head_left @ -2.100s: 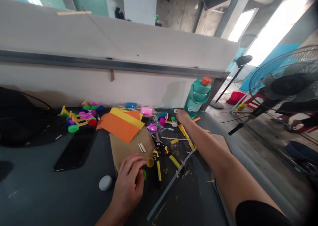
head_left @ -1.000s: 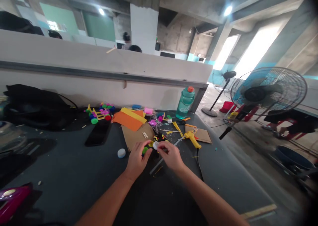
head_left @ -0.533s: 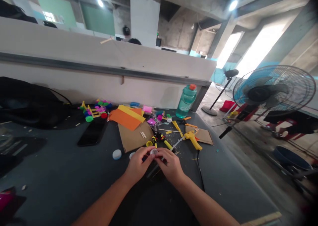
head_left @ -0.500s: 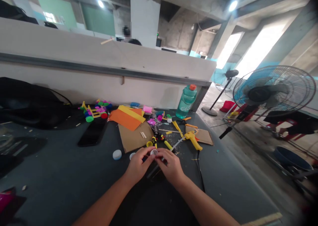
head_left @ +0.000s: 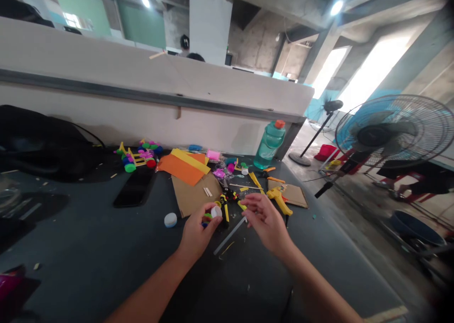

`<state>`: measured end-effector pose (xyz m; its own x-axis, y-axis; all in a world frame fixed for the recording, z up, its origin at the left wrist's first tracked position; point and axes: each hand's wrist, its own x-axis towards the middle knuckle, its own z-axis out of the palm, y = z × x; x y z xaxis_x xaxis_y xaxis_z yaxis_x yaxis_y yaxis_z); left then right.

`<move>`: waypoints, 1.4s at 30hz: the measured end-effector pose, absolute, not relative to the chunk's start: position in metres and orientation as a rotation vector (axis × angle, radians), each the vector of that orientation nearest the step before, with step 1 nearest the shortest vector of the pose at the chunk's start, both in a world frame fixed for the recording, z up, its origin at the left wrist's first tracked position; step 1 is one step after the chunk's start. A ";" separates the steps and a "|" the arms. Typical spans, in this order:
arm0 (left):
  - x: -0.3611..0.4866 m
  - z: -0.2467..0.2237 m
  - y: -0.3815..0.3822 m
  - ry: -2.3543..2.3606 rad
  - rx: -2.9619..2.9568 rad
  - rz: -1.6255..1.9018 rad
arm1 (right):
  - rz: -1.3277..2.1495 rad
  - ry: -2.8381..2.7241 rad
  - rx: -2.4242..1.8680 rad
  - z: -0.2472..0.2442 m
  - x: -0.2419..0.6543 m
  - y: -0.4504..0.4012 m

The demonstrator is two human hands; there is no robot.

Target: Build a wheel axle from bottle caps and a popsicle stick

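Note:
My left hand (head_left: 198,229) is closed around a white bottle cap (head_left: 216,212), pinched between thumb and fingers; bits of green and blue show just below it, partly hidden by the hand. My right hand (head_left: 265,221) is apart from it, fingers loosely bent and separated, with nothing visible between them. Beside its fingertips lies a yellow hot glue gun (head_left: 279,199). A long translucent glue stick (head_left: 230,236) slants across the table between the hands. To the left rests a blue-and-white bottle cap (head_left: 170,220).
Behind my hands lie cardboard (head_left: 187,195), orange paper (head_left: 181,168), black-and-yellow pliers (head_left: 224,207) and colourful small parts. A black phone (head_left: 133,189) and a toy-like assembly (head_left: 138,158) are left. A teal water bottle (head_left: 270,145) stands at the back; a fan (head_left: 372,136) stands right.
My right hand has moved away from the cap toward the right, near the glue gun. My left hand keeps the white cap, whose face has turned more into view.

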<state>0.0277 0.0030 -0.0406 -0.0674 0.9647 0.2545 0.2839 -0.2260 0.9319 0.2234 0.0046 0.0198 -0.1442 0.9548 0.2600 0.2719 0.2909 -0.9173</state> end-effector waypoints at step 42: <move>-0.001 -0.038 -0.013 1.336 1.234 1.627 | 0.296 -2.082 -1.217 -0.016 0.214 0.017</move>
